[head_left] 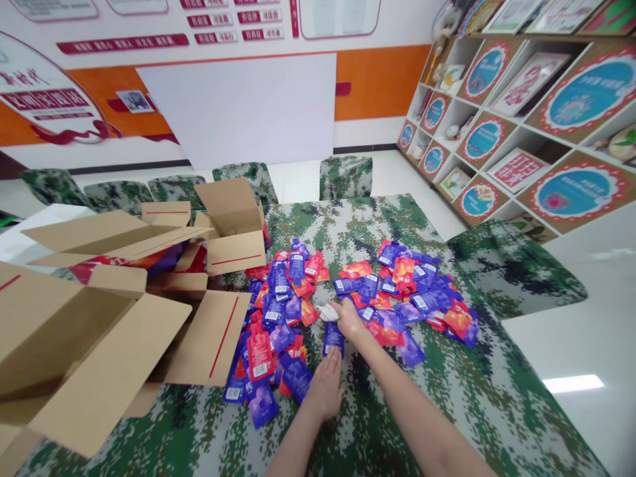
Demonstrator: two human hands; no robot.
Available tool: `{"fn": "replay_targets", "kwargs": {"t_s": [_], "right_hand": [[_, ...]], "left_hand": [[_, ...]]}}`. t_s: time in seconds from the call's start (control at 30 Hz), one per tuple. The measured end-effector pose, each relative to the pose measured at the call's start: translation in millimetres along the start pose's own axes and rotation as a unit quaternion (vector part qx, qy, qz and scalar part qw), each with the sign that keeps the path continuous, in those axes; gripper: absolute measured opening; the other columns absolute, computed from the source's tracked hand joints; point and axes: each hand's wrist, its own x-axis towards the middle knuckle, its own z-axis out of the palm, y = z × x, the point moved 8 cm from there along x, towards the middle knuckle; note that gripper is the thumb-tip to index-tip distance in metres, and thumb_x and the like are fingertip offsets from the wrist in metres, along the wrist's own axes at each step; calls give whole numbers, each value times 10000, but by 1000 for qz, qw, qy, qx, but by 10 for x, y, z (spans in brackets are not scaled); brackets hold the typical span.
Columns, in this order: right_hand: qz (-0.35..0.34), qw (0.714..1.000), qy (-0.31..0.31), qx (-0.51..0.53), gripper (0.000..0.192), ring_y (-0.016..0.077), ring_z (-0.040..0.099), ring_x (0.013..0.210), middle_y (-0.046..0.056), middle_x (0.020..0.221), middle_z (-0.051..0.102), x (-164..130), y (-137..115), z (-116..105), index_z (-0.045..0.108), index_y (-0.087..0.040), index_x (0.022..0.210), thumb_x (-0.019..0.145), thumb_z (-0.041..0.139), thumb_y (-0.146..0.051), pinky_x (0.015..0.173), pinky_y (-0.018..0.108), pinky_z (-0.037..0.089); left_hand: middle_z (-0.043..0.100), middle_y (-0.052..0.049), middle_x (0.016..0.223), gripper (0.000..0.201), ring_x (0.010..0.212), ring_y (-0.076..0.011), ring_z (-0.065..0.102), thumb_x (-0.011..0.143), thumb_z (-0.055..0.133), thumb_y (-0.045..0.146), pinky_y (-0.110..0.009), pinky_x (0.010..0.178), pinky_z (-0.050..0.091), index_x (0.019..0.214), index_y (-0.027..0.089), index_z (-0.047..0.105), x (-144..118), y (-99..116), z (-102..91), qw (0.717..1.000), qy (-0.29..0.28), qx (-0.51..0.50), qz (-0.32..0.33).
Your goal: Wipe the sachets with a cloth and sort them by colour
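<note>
A purple pouch (pixel 333 336) lies flat on the camouflage-patterned tablecloth (pixel 368 424), between two heaps of pouches. My left hand (pixel 325 385) rests with outstretched fingers on its near end. Closed around a crumpled white cloth or tissue (pixel 328 312), my right hand (pixel 349 319) is at the pouch's far end. Red and purple pouches are piled in a left heap (pixel 281 291) and a right heap (pixel 420 291). My right hand partly hides the near edge of the right heap.
Open cardboard boxes (pixel 134 351) crowd the table's left side, flaps spread; one farther box (pixel 233 228) has pouches showing at its side. Camouflage-covered chairs (pixel 346 179) stand behind the table and at its right (pixel 517 271). A shelf unit (pixel 521 119) lines the right wall.
</note>
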Motion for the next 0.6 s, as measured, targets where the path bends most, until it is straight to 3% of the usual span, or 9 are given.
{"fn": "replay_targets", "kwargs": {"t_s": [0.1,0.2,0.27,0.33,0.47,0.53,0.6], "right_hand": [[26,995,30,91,587,198,506,874,79,914,574,-279,125,-77,542,-155,1219,659,419,-28,815,287,392],[69,969,28,237,490,218,557,855,53,890,640,-622,277,-7,636,-169,1065,625,439,-75,811,318,425],[135,935,39,325,405,233,585,833,51,887,667,-836,394,94,656,-161,997,631,483,-135,787,340,449],[205,884,59,415,367,241,608,798,59,874,684,-1005,466,210,654,-146,981,637,540,-205,749,350,470],[261,778,84,565,342,229,638,738,66,837,703,-1130,372,323,656,-133,923,608,630,-265,707,332,490],[261,757,92,592,343,230,645,732,67,816,706,-1129,278,266,658,-134,904,591,661,-277,704,332,494],[257,760,81,592,358,240,650,733,72,807,708,-1114,172,184,660,-139,897,578,684,-301,697,341,500]], "left_hand": [[29,-44,1511,848,1374,-235,-5,689,490,192,-377,1109,89,1437,139,93,14,38,-116,1000,22,6,6],[41,-32,1510,865,1374,-226,-17,661,463,125,-390,1104,92,1437,178,86,55,-10,-272,995,90,0,-42],[53,-66,1505,881,1372,-231,16,656,472,123,-369,1091,144,1435,152,62,95,-101,-288,989,109,-23,-97],[111,-99,1488,881,1361,-242,84,651,488,127,-352,1073,192,1431,133,78,141,-174,-253,985,106,-42,-133],[278,-104,1422,840,1314,-268,213,645,501,116,-376,1049,235,1416,177,175,203,-220,-278,984,118,-46,-128],[370,-101,1365,782,1275,-263,293,656,497,106,-372,1038,257,1393,186,247,220,-246,-351,981,138,-67,-122],[450,-92,1302,694,1231,-247,367,673,491,93,-355,1030,280,1344,190,343,247,-306,-427,970,161,-126,-130]]}}
